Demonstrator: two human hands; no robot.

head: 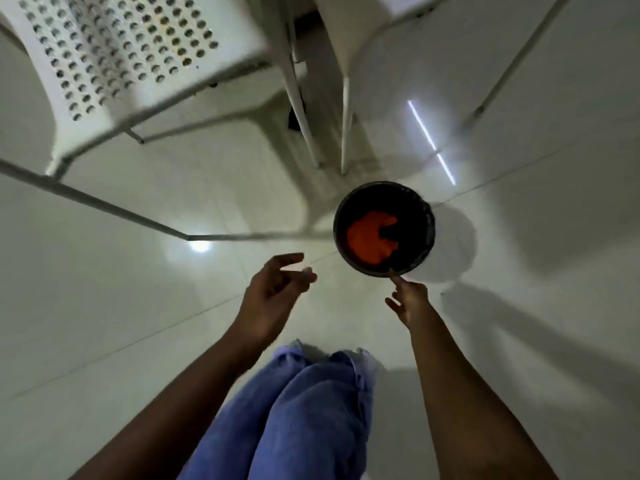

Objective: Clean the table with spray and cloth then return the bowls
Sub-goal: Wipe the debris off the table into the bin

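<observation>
Item under inspection: a dark bowl sitting on the white tiled floor, right of centre and just beyond my hands. It stands level. Inside lies an orange mass, possibly a cloth or food; the blur prevents identification.

My right hand reaches toward the near rim of the bowl. One extended fingertip meets or almost meets that rim; I cannot tell which. The other fingers are spread loose, so this grip is released and holds nothing. My left hand hovers to the left of the bowl, apart from it, fingers curled but slack, also holding nothing.

Risks, in my judgement:
- A single-finger contact at the near edge could tip the bowl or push it away across the glossy tiles, which look slippery. A firm two-sided hold is needed before lifting.
- If the orange contents are loose, a tilted lift would spill them onto the floor.
- The bowl lies just near the white legs of the furniture at the far side. A hurried upward lift could knock the rim against them.
- The perforated white chair stands far left, well apart, and poses little hazard.
- My knees in blue trousers are near; a dropped bowl would land just ahead of them.
</observation>
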